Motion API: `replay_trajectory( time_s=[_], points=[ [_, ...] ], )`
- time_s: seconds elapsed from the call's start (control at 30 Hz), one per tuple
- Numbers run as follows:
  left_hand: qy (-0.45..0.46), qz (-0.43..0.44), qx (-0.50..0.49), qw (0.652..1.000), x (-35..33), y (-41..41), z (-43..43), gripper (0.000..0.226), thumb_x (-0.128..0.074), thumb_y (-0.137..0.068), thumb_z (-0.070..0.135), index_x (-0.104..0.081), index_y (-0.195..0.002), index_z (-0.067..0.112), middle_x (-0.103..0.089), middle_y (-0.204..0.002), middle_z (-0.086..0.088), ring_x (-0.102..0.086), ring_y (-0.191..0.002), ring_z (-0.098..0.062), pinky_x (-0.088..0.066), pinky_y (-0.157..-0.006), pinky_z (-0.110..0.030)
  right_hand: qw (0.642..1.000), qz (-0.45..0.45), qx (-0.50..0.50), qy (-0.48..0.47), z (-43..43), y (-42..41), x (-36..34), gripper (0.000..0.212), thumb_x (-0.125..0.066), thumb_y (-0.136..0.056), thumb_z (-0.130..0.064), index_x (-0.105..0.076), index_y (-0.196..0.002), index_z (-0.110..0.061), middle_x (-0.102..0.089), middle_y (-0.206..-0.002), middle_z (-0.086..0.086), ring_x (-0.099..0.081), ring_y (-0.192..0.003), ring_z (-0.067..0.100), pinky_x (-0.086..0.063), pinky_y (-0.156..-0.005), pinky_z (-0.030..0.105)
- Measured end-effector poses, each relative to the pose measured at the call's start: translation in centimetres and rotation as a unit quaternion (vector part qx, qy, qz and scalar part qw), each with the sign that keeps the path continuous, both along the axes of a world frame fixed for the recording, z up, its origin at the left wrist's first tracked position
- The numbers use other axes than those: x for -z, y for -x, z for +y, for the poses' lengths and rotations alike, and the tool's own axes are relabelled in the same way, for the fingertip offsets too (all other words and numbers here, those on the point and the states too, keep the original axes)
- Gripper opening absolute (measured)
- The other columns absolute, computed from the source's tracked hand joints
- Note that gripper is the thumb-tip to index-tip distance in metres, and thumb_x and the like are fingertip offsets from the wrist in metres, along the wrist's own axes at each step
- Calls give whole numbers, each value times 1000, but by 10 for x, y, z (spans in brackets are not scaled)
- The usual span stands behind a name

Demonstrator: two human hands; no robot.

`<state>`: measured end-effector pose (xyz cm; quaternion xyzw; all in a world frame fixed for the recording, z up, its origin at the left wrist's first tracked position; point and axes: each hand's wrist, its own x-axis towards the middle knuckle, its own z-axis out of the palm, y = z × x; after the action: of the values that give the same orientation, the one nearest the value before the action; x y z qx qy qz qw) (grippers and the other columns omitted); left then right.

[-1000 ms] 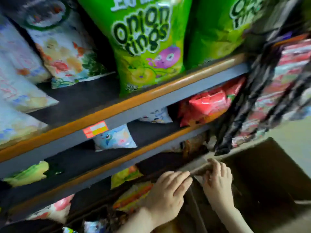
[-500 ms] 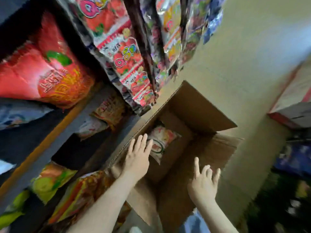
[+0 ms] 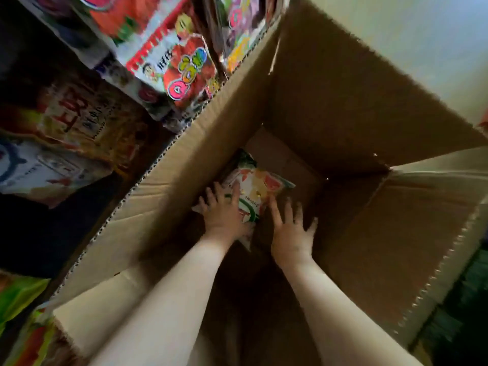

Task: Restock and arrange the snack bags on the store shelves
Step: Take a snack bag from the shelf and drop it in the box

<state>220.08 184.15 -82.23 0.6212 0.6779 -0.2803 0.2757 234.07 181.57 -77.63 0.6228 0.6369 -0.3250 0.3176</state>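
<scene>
I count one snack bag (image 3: 260, 187) in the cardboard box (image 3: 343, 101), lying on the box floor near its far left corner. Two hands reach into the box. The left hand (image 3: 224, 215) lies flat on the bag, fingers spread, grip open. The right hand (image 3: 290, 233) is just beside the bag, fingers splayed, gripping nothing. Outside the box's left wall I see hanging packets (image 3: 182, 64) and shelf bags (image 3: 66, 122). The bag is white with a green ring and red-orange print.
</scene>
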Motion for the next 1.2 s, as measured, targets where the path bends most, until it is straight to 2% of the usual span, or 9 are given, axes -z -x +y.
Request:
replay_trajectory(
  time_s=[0.13,0.27,0.37,0.5,0.6,0.73,0.9,1.03,1.2],
  points=[
    [1,-6,-23,1000,40,-23,7,125,-57,-67,80,27,-145,31,11,-154,-25,4,-142,-46,1,-113,-57,1000,-10,5,-18,-10,-27,37,104,-56,-92,-30,40,-132,-29,22,-157,10,16,-145,32,-6,-115,57],
    [-46,9,-60,997,58,-36,3,120,-63,-69,70,18,-147,30,-13,-146,-25,-20,-134,-42,-16,-112,-51,999,-1,-19,-35,-5,-31,48,102,-57,-89,-25,28,-145,-26,21,-157,11,16,-145,32,-4,-117,52],
    [-44,2,-35,998,52,-39,-4,118,-66,-70,65,15,-147,28,-22,-141,-24,-27,-130,-40,-22,-108,-48,997,13,-50,-50,2,-27,43,101,-56,-89,-22,27,-146,-24,23,-156,11,18,-144,32,0,-117,50],
    [-41,-50,13,998,16,-37,-24,119,-71,-67,61,8,-147,22,-27,-142,-19,-29,-132,-34,-20,-110,-47,991,44,-102,-75,7,-24,26,109,-62,-86,-37,30,-144,-23,28,-155,10,21,-143,31,4,-116,49],
    [-67,-105,12,992,-28,-35,-39,119,-73,-63,60,-1,-148,16,-32,-142,-13,-30,-131,-28,-21,-111,-43,979,94,-160,-83,8,-23,0,109,-62,-84,-41,26,-146,-22,22,-157,6,20,-145,27,11,-115,45],
    [-73,-125,-1,989,-99,-27,-52,117,-70,-62,61,-7,-146,10,-35,-140,-11,-34,-131,-26,-20,-110,-38,958,167,-219,-76,6,-26,-64,107,-62,-80,-44,14,-151,-18,13,-160,6,14,-146,21,14,-115,43],
    [-87,-157,10,984,-206,-8,-62,113,-71,-62,58,-10,-144,10,-35,-137,-9,-33,-130,-27,-17,-110,-40,958,171,-224,-49,-2,-20,-166,126,-75,-67,-54,15,-150,-24,14,-159,-2,12,-146,20,-8,-115,60],
    [-78,-159,13,984,-300,6,-62,117,-75,-59,59,-10,-145,12,-35,-138,-9,-34,-130,-28,-21,-109,-41,958,182,-218,-37,-3,-8,-256,130,-76,-63,-58,15,-150,-26,12,-159,-5,12,-146,19,-19,-112,59],
    [-81,-102,101,986,-416,25,-84,116,-71,-65,62,-8,-147,9,-32,-139,-12,-30,-132,-30,-17,-112,-42,945,169,-280,-27,7,19,-365,114,-68,-67,-68,-7,-152,-24,-16,-156,0,-5,-146,18,-4,-115,59]
  ],
)
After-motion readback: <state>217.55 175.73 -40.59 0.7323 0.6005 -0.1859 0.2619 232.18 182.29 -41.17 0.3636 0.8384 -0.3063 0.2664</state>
